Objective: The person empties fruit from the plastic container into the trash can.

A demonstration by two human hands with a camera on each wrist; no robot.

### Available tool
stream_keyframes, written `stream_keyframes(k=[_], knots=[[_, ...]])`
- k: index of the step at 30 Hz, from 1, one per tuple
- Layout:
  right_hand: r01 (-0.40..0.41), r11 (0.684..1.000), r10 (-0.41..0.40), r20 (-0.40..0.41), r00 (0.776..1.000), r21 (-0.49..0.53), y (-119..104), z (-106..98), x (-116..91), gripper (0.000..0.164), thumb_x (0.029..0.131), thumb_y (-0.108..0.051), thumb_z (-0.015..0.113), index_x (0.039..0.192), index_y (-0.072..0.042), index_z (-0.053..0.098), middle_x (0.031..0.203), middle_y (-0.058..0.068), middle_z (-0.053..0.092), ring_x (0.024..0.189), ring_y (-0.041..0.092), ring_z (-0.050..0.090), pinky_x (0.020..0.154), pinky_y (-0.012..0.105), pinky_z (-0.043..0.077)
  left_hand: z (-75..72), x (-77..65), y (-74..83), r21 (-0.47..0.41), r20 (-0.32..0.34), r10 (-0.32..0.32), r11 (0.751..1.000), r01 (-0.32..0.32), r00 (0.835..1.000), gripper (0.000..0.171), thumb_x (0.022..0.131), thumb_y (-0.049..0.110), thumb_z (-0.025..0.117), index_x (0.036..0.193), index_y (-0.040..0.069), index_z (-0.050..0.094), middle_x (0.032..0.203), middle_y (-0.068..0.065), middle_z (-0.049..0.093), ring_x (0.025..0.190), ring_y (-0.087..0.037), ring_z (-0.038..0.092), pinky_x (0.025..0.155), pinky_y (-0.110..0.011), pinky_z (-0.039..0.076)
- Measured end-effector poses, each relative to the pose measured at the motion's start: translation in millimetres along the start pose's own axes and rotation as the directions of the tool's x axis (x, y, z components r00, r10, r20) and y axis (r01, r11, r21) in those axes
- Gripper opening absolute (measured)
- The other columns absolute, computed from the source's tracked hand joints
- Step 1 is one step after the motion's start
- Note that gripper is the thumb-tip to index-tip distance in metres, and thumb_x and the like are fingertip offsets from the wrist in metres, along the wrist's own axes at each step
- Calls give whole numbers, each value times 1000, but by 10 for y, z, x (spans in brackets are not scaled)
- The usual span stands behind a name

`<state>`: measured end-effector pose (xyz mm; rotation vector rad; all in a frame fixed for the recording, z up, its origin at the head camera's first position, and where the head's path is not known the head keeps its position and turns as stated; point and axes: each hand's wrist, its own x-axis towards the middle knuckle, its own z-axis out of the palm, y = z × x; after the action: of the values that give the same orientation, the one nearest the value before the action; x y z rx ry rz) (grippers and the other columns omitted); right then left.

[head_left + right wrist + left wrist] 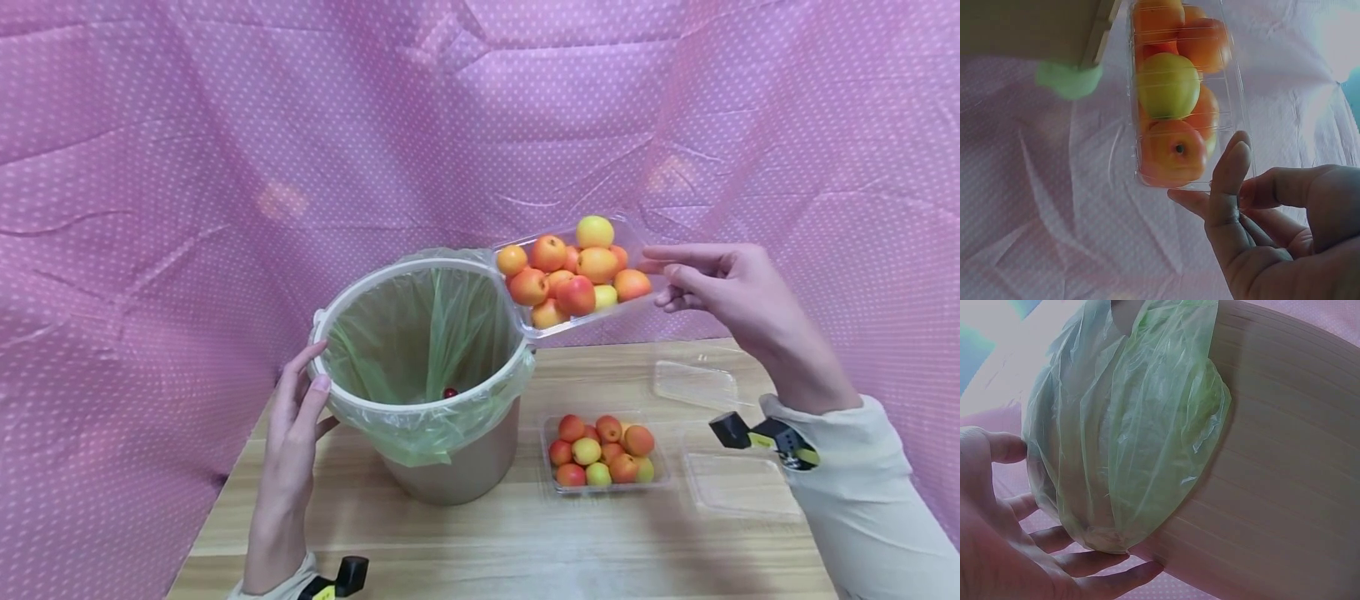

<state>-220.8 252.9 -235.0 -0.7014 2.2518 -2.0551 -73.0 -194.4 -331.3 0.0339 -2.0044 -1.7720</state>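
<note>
My right hand (pixel 727 287) pinches the end of a clear plastic container (pixel 547 331) full of small red, orange and yellow fruits (pixel 576 296). Raised above the table, the container tilts slightly, and its left end overlaps the right rim of the trash bin (pixel 450 487). In the right wrist view, thumb and fingers meet at the container's end wall (pixel 1194 185). A light green plastic bag (pixel 408 442) lines the bin and folds over the rim. Against the bin's left side rests my left hand (pixel 288 442), fingers spread along the bag. Inside the bin shows a small dark red round thing (pixel 450 392).
A second clear container (pixel 606 489) of similar fruits stands on the wooden table (pixel 480 550), right of the bin. Two clear plastic lids (pixel 693 383) lie farther right. Pink dotted cloth (pixel 390 125) hangs behind and on both sides.
</note>
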Motion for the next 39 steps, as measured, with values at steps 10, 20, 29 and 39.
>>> stream_keyframes(k=[10, 20, 29, 39], knots=[[42, 998, -42, 8, 999, -35, -177, 429, 150, 31, 100, 3, 59, 130, 10, 64, 110, 7, 76, 75, 16, 72, 72, 27, 59, -3, 6, -1, -3, 4, -7, 1000, 7, 1000, 45, 110, 24, 45, 155, 17, 43, 157, -4, 38, 137, -28, 44, 87, -31, 53], [157, 987, -157, 8, 988, -46, -99, 725, 254, 31, 100, 4, 59, 130, 9, 65, 116, 7, 74, 72, 15, 71, 71, 28, 60, -3, 6, -2, -1, -9, -15, 1000, 15, 1000, 45, 110, 24, 46, 155, 18, 44, 152, -9, 43, 132, -26, 48, 87, -31, 53], [224, 967, -224, 14, 975, -121, 15, 884, 304, 30, 100, 5, 58, 128, 4, 69, 114, 24, 72, 71, 13, 71, 70, 31, 60, 4, 15, -12, 2, -12, -14, 1000, 14, 1000, 45, 110, 24, 46, 155, 19, 45, 154, -7, 42, 133, -28, 47, 86, -32, 53], [251, 948, -252, 17, 968, -194, 66, 989, 299, 36, 96, 12, 54, 126, 3, 71, 85, 22, 73, 67, 15, 70, 68, 27, 59, 3, 23, -10, 4, -11, -8, 1000, 8, 1000, 45, 110, 24, 45, 155, 18, 44, 155, -5, 41, 134, -29, 47, 86, -31, 53]])
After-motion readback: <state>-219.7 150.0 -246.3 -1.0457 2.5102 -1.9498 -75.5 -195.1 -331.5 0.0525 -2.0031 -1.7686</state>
